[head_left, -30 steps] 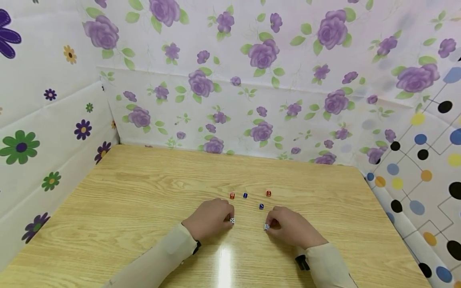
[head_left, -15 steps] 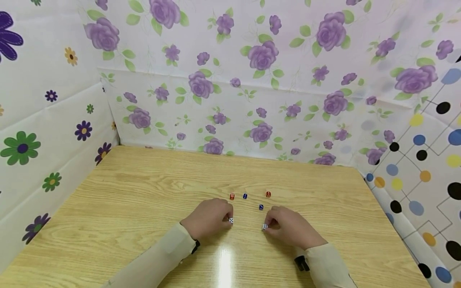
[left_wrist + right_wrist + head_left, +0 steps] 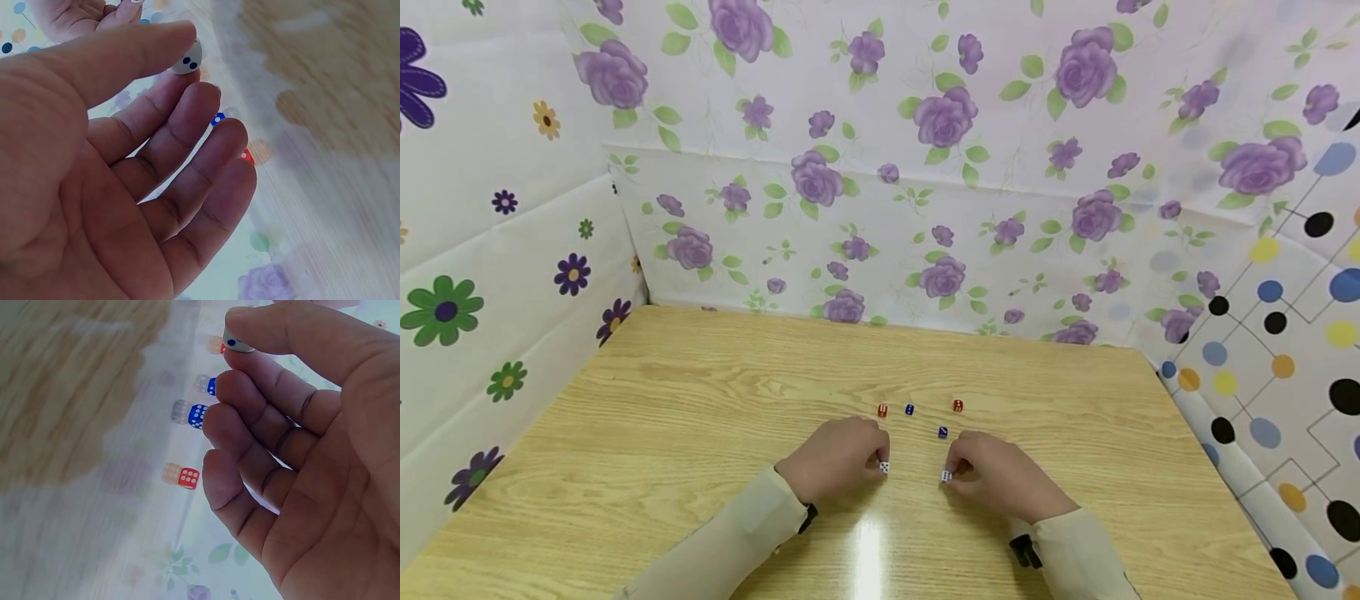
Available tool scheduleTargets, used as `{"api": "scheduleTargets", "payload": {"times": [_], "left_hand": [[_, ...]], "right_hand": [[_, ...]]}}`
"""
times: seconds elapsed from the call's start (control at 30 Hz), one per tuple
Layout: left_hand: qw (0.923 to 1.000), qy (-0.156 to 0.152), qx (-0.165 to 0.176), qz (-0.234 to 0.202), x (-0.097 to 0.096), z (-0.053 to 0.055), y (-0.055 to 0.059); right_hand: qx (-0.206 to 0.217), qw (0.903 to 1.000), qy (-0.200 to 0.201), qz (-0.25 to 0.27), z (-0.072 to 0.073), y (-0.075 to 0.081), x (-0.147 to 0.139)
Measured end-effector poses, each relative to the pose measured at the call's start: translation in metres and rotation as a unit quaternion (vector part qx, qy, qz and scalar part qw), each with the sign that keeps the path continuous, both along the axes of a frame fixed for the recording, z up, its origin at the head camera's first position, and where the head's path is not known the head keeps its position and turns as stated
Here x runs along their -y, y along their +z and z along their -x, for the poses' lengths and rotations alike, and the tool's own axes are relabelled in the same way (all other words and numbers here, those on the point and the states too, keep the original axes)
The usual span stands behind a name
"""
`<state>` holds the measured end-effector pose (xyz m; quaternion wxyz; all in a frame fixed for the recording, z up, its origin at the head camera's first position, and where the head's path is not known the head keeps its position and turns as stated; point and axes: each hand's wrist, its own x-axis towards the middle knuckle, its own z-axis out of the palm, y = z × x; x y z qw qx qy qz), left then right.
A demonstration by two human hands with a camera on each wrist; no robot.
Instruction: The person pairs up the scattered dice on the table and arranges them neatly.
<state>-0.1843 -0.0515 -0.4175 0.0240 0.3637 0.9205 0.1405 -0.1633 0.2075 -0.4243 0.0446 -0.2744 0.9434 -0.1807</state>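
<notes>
My left hand (image 3: 838, 457) pinches a white die (image 3: 884, 467) between thumb and forefinger, low over the table. In the left wrist view, two dark pips show on this white die (image 3: 189, 60), and the other fingers are loosely bent, holding nothing. To the right, my right hand (image 3: 1003, 477) grips another white die (image 3: 946, 476) by thumb and forefinger. Only part of that white die (image 3: 237, 342) shows in the right wrist view. A small gap separates the two white dice. Just beyond the right fingertips lies a blue die (image 3: 943, 432).
Farther back on the wooden table (image 3: 700, 375) are a red die (image 3: 882, 410), a second blue die (image 3: 910, 409) and a second red die (image 3: 958, 406). A floral cloth (image 3: 850, 208) hangs behind the table; patterned sheets (image 3: 1262, 400) flank its sides.
My right hand has shifted a little left with its white die, narrowing the gap to the other. My left hand has moved slightly toward me. The red and blue dice stay put.
</notes>
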Motion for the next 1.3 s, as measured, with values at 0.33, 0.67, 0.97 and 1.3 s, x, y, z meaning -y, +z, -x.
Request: {"api": "scheduleTargets", "payload": {"times": [0.33,0.67,0.97,1.3], "left_hand": [[0.9995,-0.023,0.021,-0.006,-0.004,-0.005,0.002],[0.9983,-0.042,0.041,-0.003,-0.006,-0.011,0.006],[0.9972,-0.060,0.043,-0.005,-0.007,-0.014,0.008],[0.9960,-0.062,0.065,-0.003,-0.008,-0.016,0.006]], "right_hand": [[0.014,0.9998,0.015,0.005,-0.002,0.002,0.005],[0.049,0.9977,0.041,0.024,-0.005,0.004,0.010],[0.092,0.9916,0.071,0.056,-0.009,0.004,0.015],[0.102,0.9881,0.098,0.062,-0.011,-0.002,0.019]]}}
